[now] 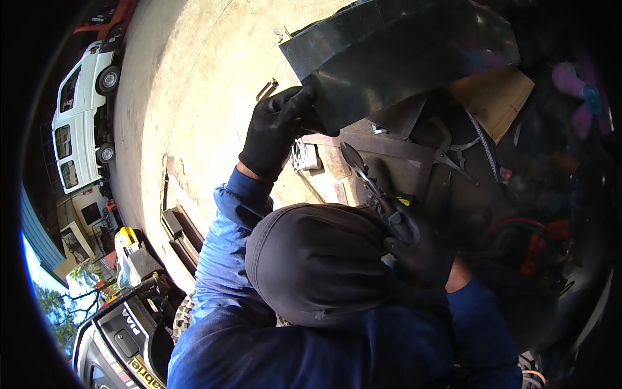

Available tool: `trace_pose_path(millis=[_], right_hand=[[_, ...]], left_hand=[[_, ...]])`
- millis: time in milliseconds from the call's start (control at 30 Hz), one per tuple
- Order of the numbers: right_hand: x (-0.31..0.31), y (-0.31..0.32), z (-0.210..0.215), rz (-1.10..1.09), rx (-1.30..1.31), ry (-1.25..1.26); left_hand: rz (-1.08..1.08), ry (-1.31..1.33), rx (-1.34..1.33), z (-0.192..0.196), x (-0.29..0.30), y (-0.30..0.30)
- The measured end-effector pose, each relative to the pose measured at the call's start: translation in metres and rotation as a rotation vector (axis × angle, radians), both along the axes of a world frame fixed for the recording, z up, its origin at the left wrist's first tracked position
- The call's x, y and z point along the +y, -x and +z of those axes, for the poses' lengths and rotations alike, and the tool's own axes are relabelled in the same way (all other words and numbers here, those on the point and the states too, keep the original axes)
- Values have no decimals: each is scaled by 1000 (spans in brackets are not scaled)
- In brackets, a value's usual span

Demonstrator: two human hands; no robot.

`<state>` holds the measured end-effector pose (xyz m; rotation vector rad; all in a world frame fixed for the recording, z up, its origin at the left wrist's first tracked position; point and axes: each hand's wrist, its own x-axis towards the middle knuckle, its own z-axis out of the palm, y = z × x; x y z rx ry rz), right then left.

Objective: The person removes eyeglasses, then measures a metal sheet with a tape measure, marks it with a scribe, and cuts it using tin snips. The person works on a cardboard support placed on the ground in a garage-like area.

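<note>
My left hand point(275, 129), in a black glove, is closed on the near left corner of a dark sheet of metal point(408, 65), which stretches away to the upper right. My right hand point(424, 256), also gloved in black, grips tin snips point(369, 178) by the handles. The snips point up and left, their blades apart from the sheet and a little below its near edge. Part of the right hand's fingers is lost in shadow. A rounded dark cloth cap point(317, 262) covers the space between my blue-sleeved arms.
Beyond the snips lie a locking C-clamp point(447, 155), a brown flat sheet point(495, 100) and a white corded object point(306, 157). Metal bars point(181, 236) rest at left. A purple-bladed fan point(583, 94) stands far right. A white van point(81, 120) is parked at far left.
</note>
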<state>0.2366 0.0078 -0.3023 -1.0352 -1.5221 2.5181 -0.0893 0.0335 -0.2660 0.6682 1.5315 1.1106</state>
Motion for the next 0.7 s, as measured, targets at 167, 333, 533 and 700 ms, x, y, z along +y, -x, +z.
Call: trace_pose_path(millis=[167, 333, 533, 700], right_hand=[[-1, 6, 2, -24, -29, 70], [-3, 11, -1, -67, 19, 23], [0, 12, -7, -130, 67, 4], [6, 13, -7, -95, 67, -28]], left_hand=[[49, 7, 34, -6, -2, -6], [20, 1, 17, -6, -4, -4], [62, -13, -34, -7, -5, -9], [76, -12, -7, -12, -4, -6]])
